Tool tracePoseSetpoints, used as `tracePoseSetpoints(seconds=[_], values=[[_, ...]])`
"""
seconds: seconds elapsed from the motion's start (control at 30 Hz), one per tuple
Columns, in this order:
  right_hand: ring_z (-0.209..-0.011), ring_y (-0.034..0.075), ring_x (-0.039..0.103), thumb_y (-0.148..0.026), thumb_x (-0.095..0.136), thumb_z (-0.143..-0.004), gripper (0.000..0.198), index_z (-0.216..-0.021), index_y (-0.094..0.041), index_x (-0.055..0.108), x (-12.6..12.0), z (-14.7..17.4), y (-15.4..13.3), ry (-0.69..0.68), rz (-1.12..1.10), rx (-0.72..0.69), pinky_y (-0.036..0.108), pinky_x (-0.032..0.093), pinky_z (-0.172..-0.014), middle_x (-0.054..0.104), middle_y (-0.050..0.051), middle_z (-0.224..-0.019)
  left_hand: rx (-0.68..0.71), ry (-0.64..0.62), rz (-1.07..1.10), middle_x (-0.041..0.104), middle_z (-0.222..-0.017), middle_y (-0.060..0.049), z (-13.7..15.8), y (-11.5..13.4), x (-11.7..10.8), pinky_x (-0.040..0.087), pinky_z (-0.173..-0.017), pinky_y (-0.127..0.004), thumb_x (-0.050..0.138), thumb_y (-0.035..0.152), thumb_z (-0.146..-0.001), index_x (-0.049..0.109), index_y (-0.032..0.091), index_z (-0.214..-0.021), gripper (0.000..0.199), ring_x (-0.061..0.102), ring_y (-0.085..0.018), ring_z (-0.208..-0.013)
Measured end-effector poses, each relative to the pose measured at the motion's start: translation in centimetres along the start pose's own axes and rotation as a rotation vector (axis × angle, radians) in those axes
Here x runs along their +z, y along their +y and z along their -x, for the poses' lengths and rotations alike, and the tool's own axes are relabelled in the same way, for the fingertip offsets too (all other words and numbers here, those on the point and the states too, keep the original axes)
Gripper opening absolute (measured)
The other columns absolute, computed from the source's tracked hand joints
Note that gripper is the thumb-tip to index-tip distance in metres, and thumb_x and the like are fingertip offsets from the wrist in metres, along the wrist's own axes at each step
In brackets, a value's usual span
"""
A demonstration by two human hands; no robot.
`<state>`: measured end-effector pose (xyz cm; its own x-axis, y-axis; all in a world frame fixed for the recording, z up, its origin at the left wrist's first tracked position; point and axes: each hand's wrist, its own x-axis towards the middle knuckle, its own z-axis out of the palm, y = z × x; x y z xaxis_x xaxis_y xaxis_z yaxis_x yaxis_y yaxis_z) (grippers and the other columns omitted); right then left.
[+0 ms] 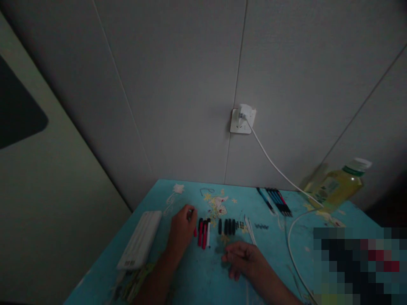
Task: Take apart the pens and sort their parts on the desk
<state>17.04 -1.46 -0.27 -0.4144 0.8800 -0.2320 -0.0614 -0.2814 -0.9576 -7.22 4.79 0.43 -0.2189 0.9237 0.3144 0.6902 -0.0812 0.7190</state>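
My left hand [182, 225] is closed, its fingers curled above the table. At its right edge shows a short red piece [195, 232], like a pen barrel; whether the fingers grip it I cannot tell. Beside it lie red pen barrels [204, 237] with dark ends and a slim white one [208, 233]. My right hand [241, 258] hovers lower right, fingers loosely bent and apart, with nothing visible in them. Above it are several black caps [229, 226], small dark pieces [240, 225], thin white sticks [249, 230] and a row of small springs [261, 226].
A long white case [140, 239] lies at the left. Black and blue pens [279, 202] rest toward the back right. A bottle of yellow liquid [338, 186] stands near a white cable [270, 161], which runs from a wall socket [237, 127]. The lower right corner is pixelated.
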Motion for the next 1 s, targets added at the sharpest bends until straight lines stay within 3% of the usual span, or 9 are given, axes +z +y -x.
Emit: tracePoseSetpoints(seconds=[0.2,0.3,0.4,0.53,0.8,1.0], values=[[-0.057,0.014,0.065,-0.057,0.077,-0.070,0.049,-0.094,-0.017,0.063,0.2,0.0,0.5,-0.007,0.010,-0.003,0.024,0.044,-0.051,0.074,0.008,-0.087,0.083,-0.141,-0.287,0.065,-0.080,-0.003,0.3,-0.7,0.4,0.041,-0.069,-0.024,0.044,0.023,-0.093,0.061,0.019,-0.088,0.017,0.062,-0.016,-0.073],[-0.060,0.015,0.065,-0.058,0.074,-0.072,0.046,-0.087,-0.016,0.063,0.3,0.0,0.3,0.006,0.050,-0.037,0.024,0.042,-0.051,0.072,0.008,-0.085,0.081,-0.151,-0.358,0.066,-0.092,-0.006,0.5,-1.0,0.9,0.042,-0.077,-0.025,0.045,0.023,-0.094,0.061,0.019,-0.099,0.018,0.063,-0.017,-0.083],[-0.066,0.016,0.062,-0.054,0.071,-0.077,0.039,-0.081,-0.016,0.064,-0.2,0.1,-0.6,0.105,0.205,-0.175,0.025,0.043,-0.057,0.069,0.005,-0.077,0.098,-0.144,-0.385,0.066,-0.100,-0.007,0.7,-1.4,1.3,0.042,-0.082,-0.026,0.044,0.025,-0.095,0.060,0.020,-0.108,0.021,0.062,-0.018,-0.091],[-0.071,0.017,0.060,-0.047,0.065,-0.083,0.030,-0.083,-0.017,0.066,-1.6,-0.7,-2.3,0.299,0.454,-0.295,0.026,0.043,-0.064,0.067,0.004,-0.077,0.110,-0.169,-0.417,0.065,-0.096,-0.007,0.9,-1.5,1.4,0.042,-0.080,-0.027,0.044,0.029,-0.096,0.062,0.020,-0.102,0.021,0.062,-0.019,-0.089],[-0.074,0.017,0.061,-0.025,0.054,-0.087,0.016,-0.086,-0.020,0.069,-2.1,-8.4,-4.7,0.359,0.950,-0.433,0.026,0.043,-0.072,0.070,0.004,-0.085,0.109,-0.146,-0.449,0.066,-0.098,-0.008,1.2,-0.9,1.4,0.041,-0.081,-0.028,0.040,0.028,-0.097,0.062,0.020,-0.105,0.025,0.062,-0.020,-0.093],[-0.073,0.017,0.062,-0.015,0.055,-0.081,0.013,-0.079,-0.018,0.068,-2.1,-13.1,-3.8,0.385,1.043,-0.417,0.023,0.041,-0.068,0.070,0.004,-0.079,0.073,-0.147,-0.488,0.066,-0.100,-0.008,1.2,-0.9,1.5,0.041,-0.078,-0.030,0.041,0.027,-0.096,0.063,0.019,-0.106,0.025,0.062,-0.021,-0.091]])
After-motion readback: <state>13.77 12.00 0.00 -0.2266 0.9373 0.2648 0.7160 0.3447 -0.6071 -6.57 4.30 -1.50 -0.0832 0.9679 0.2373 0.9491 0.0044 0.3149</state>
